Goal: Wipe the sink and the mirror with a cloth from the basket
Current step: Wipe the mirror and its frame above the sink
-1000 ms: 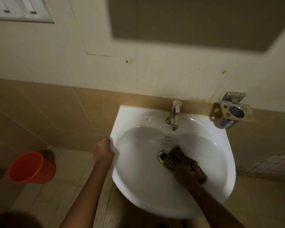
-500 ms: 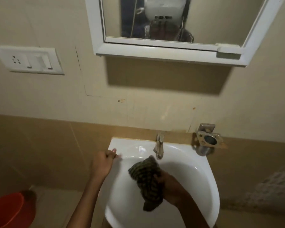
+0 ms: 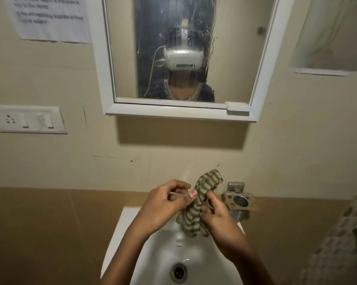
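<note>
A striped green-and-beige cloth [image 3: 196, 204] hangs bunched above the white sink [image 3: 124, 229], held by both hands. My left hand [image 3: 163, 206] pinches its left edge between thumb and fingers. My right hand [image 3: 218, 219] grips its lower right part. The sink's drain [image 3: 178, 272] shows below the hands; the tap is hidden behind them. The mirror [image 3: 231, 48] in a white frame hangs on the wall above, streaked with water drops, and reflects a person wearing a headset.
A metal holder [image 3: 238, 199] is fixed to the wall right of the sink. A switch and socket plate [image 3: 27, 119] sits on the left wall, a paper notice [image 3: 50, 17] above it. A recessed niche [image 3: 329, 33] is at upper right.
My right hand lifted the cloth out of the basin. My left hand left the sink's rim and took hold of the cloth. The view tilted up to the mirror.
</note>
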### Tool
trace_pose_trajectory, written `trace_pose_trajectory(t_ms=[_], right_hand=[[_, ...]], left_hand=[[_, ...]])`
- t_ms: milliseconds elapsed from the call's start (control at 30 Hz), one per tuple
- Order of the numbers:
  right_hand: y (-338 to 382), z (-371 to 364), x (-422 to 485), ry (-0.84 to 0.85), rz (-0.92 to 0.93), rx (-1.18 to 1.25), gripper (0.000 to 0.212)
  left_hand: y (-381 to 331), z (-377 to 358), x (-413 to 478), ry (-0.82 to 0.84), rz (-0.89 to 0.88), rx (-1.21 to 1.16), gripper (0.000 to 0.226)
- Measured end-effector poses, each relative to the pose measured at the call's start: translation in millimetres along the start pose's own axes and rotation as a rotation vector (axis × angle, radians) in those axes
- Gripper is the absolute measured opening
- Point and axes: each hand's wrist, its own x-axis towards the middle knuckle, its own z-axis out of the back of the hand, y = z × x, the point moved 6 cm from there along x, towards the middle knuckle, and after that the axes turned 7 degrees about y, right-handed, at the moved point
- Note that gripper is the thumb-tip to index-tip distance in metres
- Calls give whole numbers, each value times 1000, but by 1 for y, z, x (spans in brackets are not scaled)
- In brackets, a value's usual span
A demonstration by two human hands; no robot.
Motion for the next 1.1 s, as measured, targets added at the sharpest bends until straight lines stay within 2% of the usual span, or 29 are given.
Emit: trace_pose_trajectory(t_ms=[133,200,300,367,433,500,567,600,700,767,867,933,967,1033,1067,1100], right_hand=[[25,3,-4,-264,272,-662,51],[34,5,-9,-364,313,-816,49],[42,2,-15,-399,310,-1105,70],[46,5,-16,-335,291,-1250,81],[41,15,-16,-177,196,-1132,87],[30,25,-17,-29,119,-892,86],[16,26,-21,68,59,-643,76],[11,28,-23,61,62,-590,66],[9,40,-23,-88,136,-709,32],[12,47,-24,-146,160,-777,23],[18,49,-22,-161,168,-913,21],[20,51,-19,-129,150,-950,18],[22,51,-18,-106,135,-968,22],[26,54,-14,-65,103,-1010,28],[29,56,-11,-55,88,-1034,28],[35,58,-9,-60,76,-1062,26]], left_hand=[[-7,-23,7,55,-27,-54,45],[-6,-30,10,104,-32,-169,49],[-1,-38,12,159,-10,-357,37],[6,-37,12,153,27,-521,35],[14,-38,10,181,82,-666,36],[22,-40,7,235,154,-770,31],[31,-40,6,283,213,-742,27],[33,-40,6,313,237,-701,25],[39,-36,5,375,296,-572,20],[45,-31,7,391,355,-483,23],[65,-22,10,403,424,-239,49],[77,-12,12,301,454,-122,51],[82,-8,14,238,441,-125,51],[80,-7,17,210,357,-146,74],[76,-9,19,223,295,-129,76],[71,-11,20,221,240,-96,69]])
